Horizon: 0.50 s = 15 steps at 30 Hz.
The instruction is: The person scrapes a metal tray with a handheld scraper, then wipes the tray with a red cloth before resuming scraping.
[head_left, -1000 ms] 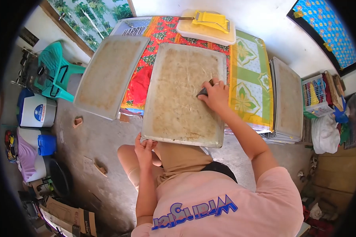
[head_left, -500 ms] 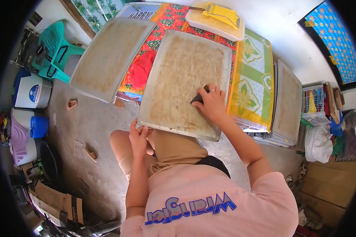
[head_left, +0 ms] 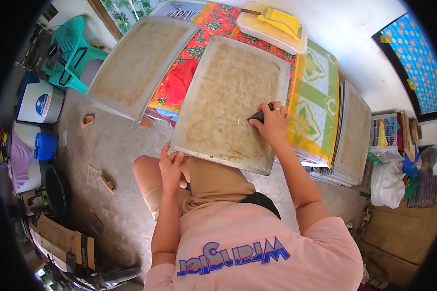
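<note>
The tabletop (head_left: 310, 119) is the largest thing, dressed in a red cloth with green trees and, to its right, a green-and-white leaf-patterned cover edged in yellow. A shallow rectangular grey tray with brown stains (head_left: 228, 92) lies at the middle, its near end reaching past the tabletop over the person's lap. A similar stained grey tray (head_left: 143, 60) lies to the left, jutting out beyond the near left side. A stack of flat grey trays (head_left: 353, 131) stands just beyond the right side. Toward the far side sits a white rectangular plastic tub (head_left: 272, 43), with a yellow plastic tool with a dark handle (head_left: 280, 22) on top. A crumpled red cloth (head_left: 178, 82) lies between the left and middle trays.

The right hand (head_left: 275, 122) is over the near right part of the middle tray, its fingers clasped around a small dark block (head_left: 258, 116) against the tray's stained face. The left hand (head_left: 171, 164) pinches the tray's near left corner between thumb and fingers.
</note>
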{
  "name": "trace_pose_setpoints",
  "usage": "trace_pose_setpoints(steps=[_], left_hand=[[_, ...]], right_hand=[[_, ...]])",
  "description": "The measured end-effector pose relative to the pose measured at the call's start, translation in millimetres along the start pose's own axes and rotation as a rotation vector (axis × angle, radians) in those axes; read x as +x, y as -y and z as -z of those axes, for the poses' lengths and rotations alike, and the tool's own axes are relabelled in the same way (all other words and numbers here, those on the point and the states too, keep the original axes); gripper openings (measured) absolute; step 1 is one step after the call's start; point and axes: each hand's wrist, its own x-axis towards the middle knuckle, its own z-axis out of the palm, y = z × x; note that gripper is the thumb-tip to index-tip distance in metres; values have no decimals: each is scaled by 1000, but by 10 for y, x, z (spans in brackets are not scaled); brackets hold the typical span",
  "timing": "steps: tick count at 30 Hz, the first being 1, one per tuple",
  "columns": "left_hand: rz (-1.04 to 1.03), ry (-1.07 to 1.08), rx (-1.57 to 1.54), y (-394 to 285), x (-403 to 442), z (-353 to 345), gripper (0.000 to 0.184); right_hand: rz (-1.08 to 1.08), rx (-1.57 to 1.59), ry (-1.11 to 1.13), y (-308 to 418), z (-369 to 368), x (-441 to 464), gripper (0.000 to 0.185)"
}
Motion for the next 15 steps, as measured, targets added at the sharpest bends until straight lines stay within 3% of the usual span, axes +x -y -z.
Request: trace_pose_setpoints(steps=[5, 8, 12, 15], left_hand=[[2, 3, 48, 22, 35, 28, 55], [5, 2, 30, 23, 36, 18, 54], [-13, -5, -21, 28, 18, 2, 60], [-23, 29, -16, 48, 39, 28, 52]], right_hand=[[50, -23, 119, 71, 103, -71, 41], [21, -69, -30, -70, 30, -50, 40], [11, -67, 101, 2, 112, -85, 39], [29, -65, 67, -26, 101, -92, 39]])
